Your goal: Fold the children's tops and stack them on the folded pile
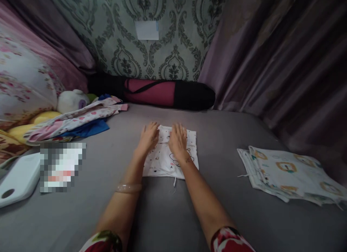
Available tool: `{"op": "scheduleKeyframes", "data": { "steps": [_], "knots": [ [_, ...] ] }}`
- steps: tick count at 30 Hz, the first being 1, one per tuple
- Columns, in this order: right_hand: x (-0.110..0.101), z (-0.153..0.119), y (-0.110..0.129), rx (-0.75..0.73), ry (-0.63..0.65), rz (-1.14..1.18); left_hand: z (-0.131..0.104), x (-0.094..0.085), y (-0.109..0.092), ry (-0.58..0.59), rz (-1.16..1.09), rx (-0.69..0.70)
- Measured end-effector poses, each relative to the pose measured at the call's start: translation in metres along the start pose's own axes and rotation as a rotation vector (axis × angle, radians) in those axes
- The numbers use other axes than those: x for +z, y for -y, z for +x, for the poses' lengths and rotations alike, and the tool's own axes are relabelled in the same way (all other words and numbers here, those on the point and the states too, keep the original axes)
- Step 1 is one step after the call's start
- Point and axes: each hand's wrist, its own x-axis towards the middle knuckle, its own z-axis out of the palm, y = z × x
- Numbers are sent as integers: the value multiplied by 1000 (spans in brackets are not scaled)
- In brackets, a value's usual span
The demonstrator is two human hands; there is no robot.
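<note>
A white printed cloth (162, 161), folded into a rough square, lies on the grey sheet (217, 205) in the middle. A short white string hangs from its near edge. My left hand (149, 137) rests at the cloth's far left corner, fingers apart and slightly blurred. On the upper middle of the cloth lies my right hand (178, 139), palm down with its fingers spread and blurred at the tips. Neither hand visibly grips anything. The forearms hide part of the cloth's sides.
Folded printed cloths (292, 169) are stacked at the right. A black and maroon bag (154, 93) lies along the wall. On the left are crumpled clothes (81, 120), a white plush toy (72, 101), a white board-like object (21, 178) and a pixelated item (62, 167).
</note>
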Motion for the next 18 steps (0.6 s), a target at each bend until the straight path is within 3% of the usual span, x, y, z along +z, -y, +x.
{"op": "scheduleKeyframes", "data": {
  "steps": [3, 8, 12, 14, 18],
  "knots": [
    [14, -4, 6, -132, 110, 22, 0, 11, -13, 93, 68, 40],
    [30, -9, 6, -73, 182, 39, -5, 26, -10, 219, 201, -93],
    [25, -6, 3, -76, 216, 64, -5, 24, -7, 237, 222, -117],
    [20, -4, 1, -73, 230, 77, -5, 21, -9, 216, 219, -99],
    [13, -4, -5, 32, 121, 31, -6, 20, -11, 59, 204, -13]
  ]
}}
